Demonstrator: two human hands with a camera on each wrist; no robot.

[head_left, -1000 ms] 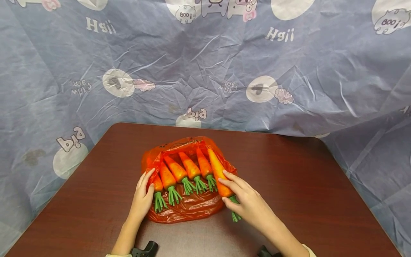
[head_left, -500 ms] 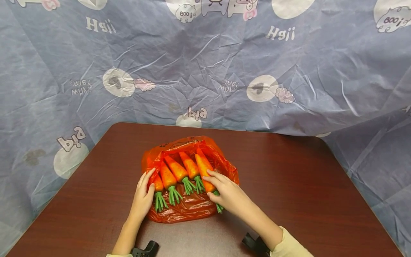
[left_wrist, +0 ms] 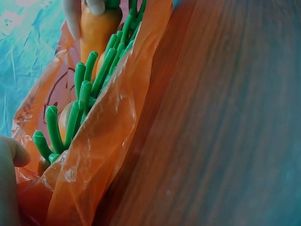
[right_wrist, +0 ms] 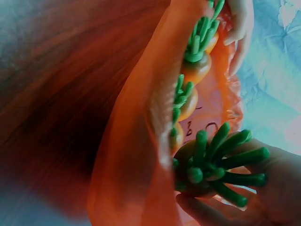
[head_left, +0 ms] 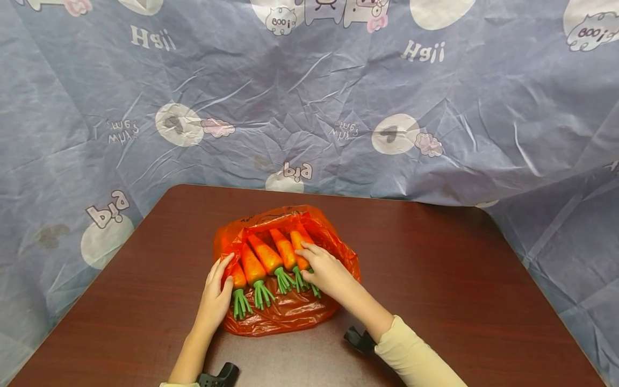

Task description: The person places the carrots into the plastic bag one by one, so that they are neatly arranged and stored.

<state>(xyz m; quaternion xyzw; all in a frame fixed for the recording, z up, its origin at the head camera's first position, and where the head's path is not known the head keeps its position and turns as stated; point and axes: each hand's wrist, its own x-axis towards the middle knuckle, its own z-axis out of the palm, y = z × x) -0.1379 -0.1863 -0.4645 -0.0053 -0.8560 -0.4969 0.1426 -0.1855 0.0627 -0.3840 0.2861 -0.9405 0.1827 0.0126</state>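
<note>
A red translucent plastic bag (head_left: 285, 317) lies with its mouth toward me. Several orange toy-like carrots (head_left: 265, 253) with green stubby tops sit in it side by side, tips pointing away. At the bag's left edge my left hand (head_left: 215, 293) holds the plastic, thumb near the leftmost carrot. My right hand (head_left: 331, 273) grips another carrot (head_left: 296, 240) over the right end of the row, partly covering the carrot beneath. In the right wrist view that carrot's green top (right_wrist: 218, 167) shows between thumb and fingers. The left wrist view shows its orange body (left_wrist: 99, 33) inside the bag mouth.
The bag rests on a dark reddish-brown table (head_left: 450, 279) with rounded far corners. Behind it hangs a wrinkled blue-grey printed cloth (head_left: 300, 107). Black straps with camera mounts (head_left: 220, 374) sit at both wrists.
My right hand has carried its carrot leftward and farther into the bag, from the right rim to over the rightmost carrots of the row. The left hand has stayed in place.
</note>
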